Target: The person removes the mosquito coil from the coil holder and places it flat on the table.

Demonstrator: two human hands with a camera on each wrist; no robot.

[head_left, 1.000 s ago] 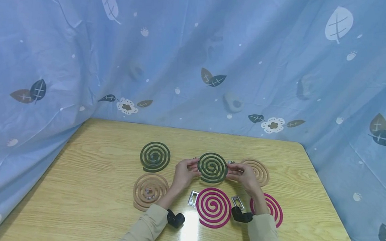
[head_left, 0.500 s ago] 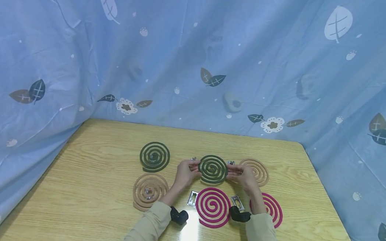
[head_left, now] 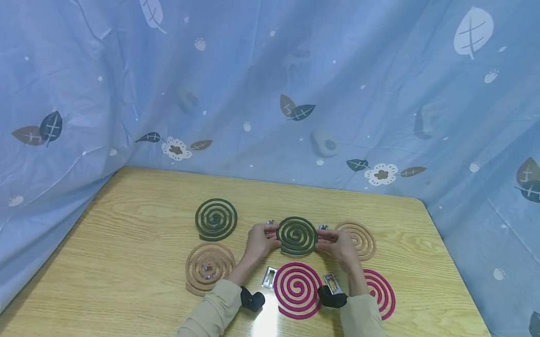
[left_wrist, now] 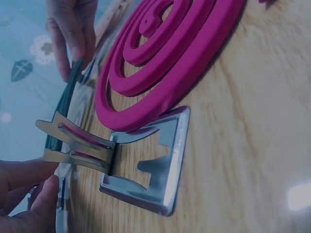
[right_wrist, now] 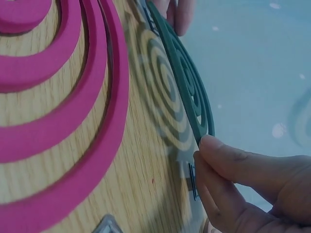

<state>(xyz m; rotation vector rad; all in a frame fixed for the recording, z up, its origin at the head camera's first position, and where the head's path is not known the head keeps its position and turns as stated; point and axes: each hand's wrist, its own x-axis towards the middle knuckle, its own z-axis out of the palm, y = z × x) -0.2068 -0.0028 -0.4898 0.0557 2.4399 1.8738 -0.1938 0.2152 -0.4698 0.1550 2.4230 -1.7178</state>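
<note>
A dark green mosquito coil [head_left: 296, 235] is held up by both hands near the middle of the table. My left hand [head_left: 257, 242] pinches its left edge between thumb and fingers. At the opposite edge my right hand [head_left: 341, 246] pinches it the same way. In the right wrist view the green coil [right_wrist: 177, 73] is above the wood, with a spiral shadow below it. A magenta mosquito coil [head_left: 297, 291] lies just in front. To its left is a metal coil stand [left_wrist: 170, 160] with a raised prong.
Another stand [head_left: 332, 284] lies right of the magenta coil. On the left are a second green coil [head_left: 215, 238] and a tan coil [head_left: 196, 287]. A second tan coil [head_left: 368, 236] and a second magenta coil [head_left: 386, 294] lie right. More metal pieces [head_left: 323, 227] show behind my hands.
The green coil has come down slightly, still pinched by both hands. My wrists have drawn a little closer together. The coils on the table stay in place.
</note>
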